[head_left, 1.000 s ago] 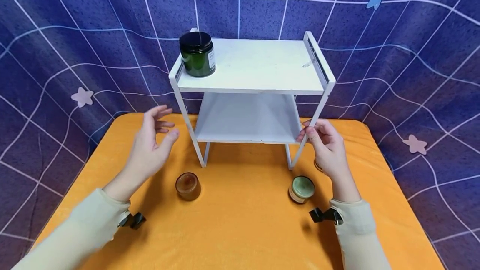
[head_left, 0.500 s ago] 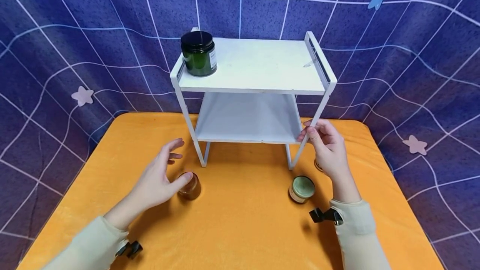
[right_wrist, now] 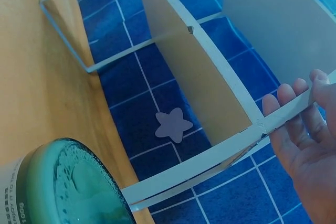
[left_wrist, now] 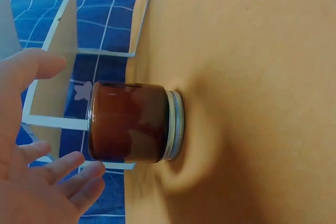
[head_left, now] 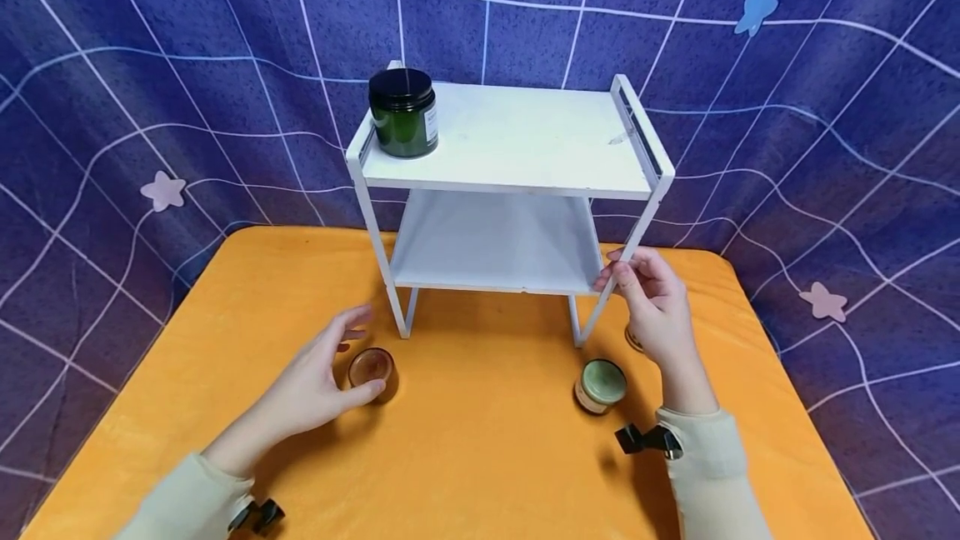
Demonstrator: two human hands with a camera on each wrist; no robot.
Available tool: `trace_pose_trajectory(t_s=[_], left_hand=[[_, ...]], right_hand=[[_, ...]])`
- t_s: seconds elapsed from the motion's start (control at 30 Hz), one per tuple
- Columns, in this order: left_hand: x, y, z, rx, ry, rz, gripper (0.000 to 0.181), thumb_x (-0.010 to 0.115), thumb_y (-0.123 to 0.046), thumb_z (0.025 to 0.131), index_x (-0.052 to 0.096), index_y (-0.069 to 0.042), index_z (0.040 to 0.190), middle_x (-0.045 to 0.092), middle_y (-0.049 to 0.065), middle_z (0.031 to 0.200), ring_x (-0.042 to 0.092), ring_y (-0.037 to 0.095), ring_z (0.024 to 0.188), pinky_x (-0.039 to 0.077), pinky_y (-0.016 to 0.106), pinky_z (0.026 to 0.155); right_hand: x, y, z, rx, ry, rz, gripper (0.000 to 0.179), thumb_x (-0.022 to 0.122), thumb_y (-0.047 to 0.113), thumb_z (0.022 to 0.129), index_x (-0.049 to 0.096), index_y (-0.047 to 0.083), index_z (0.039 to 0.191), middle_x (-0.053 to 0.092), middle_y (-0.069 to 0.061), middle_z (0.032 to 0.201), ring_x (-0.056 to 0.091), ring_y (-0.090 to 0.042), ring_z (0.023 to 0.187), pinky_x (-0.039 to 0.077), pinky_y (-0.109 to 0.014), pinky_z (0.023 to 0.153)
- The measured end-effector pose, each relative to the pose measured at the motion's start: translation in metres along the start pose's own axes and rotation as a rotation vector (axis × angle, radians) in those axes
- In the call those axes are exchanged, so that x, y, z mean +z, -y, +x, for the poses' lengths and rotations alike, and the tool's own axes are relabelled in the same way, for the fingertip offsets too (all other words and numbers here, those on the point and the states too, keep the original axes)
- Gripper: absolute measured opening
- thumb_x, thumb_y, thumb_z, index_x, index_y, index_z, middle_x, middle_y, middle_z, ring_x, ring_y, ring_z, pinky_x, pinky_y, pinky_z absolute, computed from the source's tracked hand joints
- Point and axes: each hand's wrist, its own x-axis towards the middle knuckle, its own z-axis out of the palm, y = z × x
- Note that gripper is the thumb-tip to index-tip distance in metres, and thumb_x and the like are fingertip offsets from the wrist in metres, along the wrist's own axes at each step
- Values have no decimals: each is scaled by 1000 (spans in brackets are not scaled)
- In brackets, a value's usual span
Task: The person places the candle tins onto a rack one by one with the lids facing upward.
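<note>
In the head view a white two-tier shelf (head_left: 517,140) stands on the orange cloth. My right hand (head_left: 657,302) grips its right front leg between thumb and fingers, beside the lower tier. My left hand (head_left: 318,377) is at an amber glass jar (head_left: 371,367), thumb and fingers spread around its near and left sides. The left wrist view shows this amber jar (left_wrist: 128,121) upside down, resting on its metal lid (left_wrist: 176,124), with a gap between it and the fingers (left_wrist: 84,187). A dark green jar (head_left: 405,127) with a black lid sits on the upper tier's left end.
A pale green labelled jar (head_left: 600,386) stands on the orange cloth (head_left: 480,457) in front of the shelf's right leg. Another jar (head_left: 633,340) is mostly hidden behind my right hand. Blue curtain (head_left: 525,40) with a grid and stars surrounds the back and sides.
My left hand has come down and toward the right, from beside the shelf's left leg to the amber jar. The right hand keeps its grip on the shelf leg. The head view shifts slightly.
</note>
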Motion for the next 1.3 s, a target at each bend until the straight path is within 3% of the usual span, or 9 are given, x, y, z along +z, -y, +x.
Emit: trace_pose_trajectory(t_s=[0.57,0.8,0.9,1.03,1.3], left_hand=[[10,9,-12,-52,63,2,102,100,-33,81,43,-12,163,59,16,154,64,37,132,53,58,106],[13,10,-10,-44,67,47,102,102,-31,78,46,-14,161,63,14,151,63,34,134,47,39,111],[13,9,-11,-38,68,49,100,102,-31,79,47,-15,161,65,13,147,64,33,134,49,45,111],[16,8,-11,-45,85,49,97,101,-29,80,48,-17,161,67,9,146,64,30,133,49,58,109],[19,10,-13,-73,97,39,91,99,-27,82,51,-15,158,68,6,141,65,30,130,51,61,108]], right_hand=[[4,-2,1,8,3,-29,19,51,-11,110,52,-28,119,73,-12,94,76,-17,83,65,-31,85],[1,0,-2,3,-25,-25,14,52,-11,110,61,-19,118,73,-13,93,76,-18,83,65,-30,84],[0,0,-3,2,-21,-23,15,52,-11,110,64,-14,118,73,-12,94,76,-18,83,65,-31,85],[0,-1,-3,0,-15,-14,16,51,-11,110,58,-21,119,73,-11,97,77,-18,84,65,-31,86],[1,1,-3,13,-10,-26,16,50,-9,112,56,-22,119,73,-11,98,77,-18,85,65,-31,88]])
